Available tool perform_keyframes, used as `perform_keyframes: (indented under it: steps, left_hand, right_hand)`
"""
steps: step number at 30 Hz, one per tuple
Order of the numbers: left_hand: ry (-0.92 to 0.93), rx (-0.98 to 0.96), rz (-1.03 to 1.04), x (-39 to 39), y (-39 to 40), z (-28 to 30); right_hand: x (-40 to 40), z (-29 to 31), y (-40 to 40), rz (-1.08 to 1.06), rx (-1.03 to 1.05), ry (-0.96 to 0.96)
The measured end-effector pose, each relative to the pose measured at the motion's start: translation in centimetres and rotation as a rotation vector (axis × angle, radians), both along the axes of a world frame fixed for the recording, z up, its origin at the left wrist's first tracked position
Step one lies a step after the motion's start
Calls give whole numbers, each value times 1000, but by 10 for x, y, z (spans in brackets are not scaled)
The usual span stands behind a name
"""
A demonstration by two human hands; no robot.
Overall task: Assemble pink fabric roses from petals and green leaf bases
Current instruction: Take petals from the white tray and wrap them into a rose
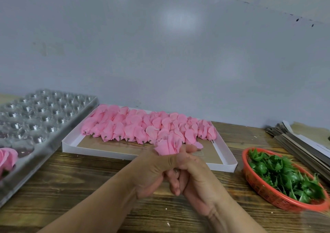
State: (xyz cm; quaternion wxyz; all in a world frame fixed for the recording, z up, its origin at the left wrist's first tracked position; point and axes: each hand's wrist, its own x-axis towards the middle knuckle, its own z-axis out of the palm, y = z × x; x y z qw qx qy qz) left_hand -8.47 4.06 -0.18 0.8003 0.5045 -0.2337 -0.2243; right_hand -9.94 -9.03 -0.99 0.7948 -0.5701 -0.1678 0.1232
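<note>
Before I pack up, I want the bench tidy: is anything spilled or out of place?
Mostly tidy. One loose pink petal lies in the white tray, apart from the petal bundles. Small pale scraps dot the wooden table. The leaf bases stay inside the red basket.

Two hands (171, 168) share one pink rose (167, 147). There's one white tray (230, 164), one red basket (257, 184), and one clear blister tray (44, 114) holding one finished rose (7, 158).

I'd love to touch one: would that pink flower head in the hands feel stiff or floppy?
Probably soft: the pink flower head has thin petals that crumple where both hands grip it. Likely very light, since fingers hold it up easily. Probably easy to crush.
</note>
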Motion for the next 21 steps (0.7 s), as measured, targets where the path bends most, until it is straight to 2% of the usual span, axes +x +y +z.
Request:
perform_keyframes:
  steps: [6,8,12,15,18,21]
  left_hand:
    - [-21,52,6,0,2,0]
    - [14,11,12,0,1,-1]
    - [29,-68,87,4,-5,-4]
    - [44,-93,215,7,-6,-5]
    - [78,-135,241,7,-8,-8]
    - [212,-204,256,3,-15,-5]
  right_hand:
    - [0,-2,-1,32,28,30]
    - [1,-1,-1,26,-35,18]
    - [2,4,-4,-165,-206,-63]
    - [3,5,-6,-356,-252,-195]
    - [1,1,1,-423,-284,-346]
    - [-1,-7,13,-543,-287,-397]
